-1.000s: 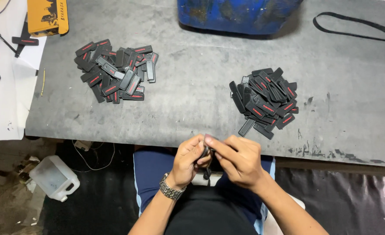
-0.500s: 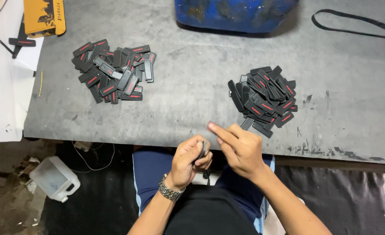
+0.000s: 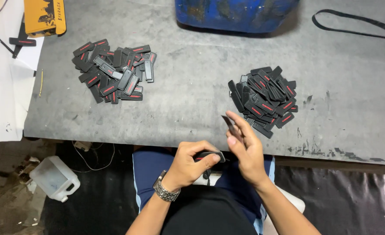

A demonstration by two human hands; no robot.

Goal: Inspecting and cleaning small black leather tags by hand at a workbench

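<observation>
While the left hand (image 3: 192, 163) keeps gripping a small black tool (image 3: 210, 155) at the table's near edge, the right hand (image 3: 246, 148) has lifted away toward the right pile (image 3: 264, 98), pinching one black tag (image 3: 228, 123). So one piece looks finished; the left pile (image 3: 114, 72) sits untouched, far left.

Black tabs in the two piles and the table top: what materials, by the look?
Black tabs: probably moulded rubber or soft plastic, matte, with raised red marks; flat bars of one shape. The left pile looks the same. Table top: grey, dull, scuffed and stained, perhaps a rubber mat or painted board; cannot tell which.
</observation>
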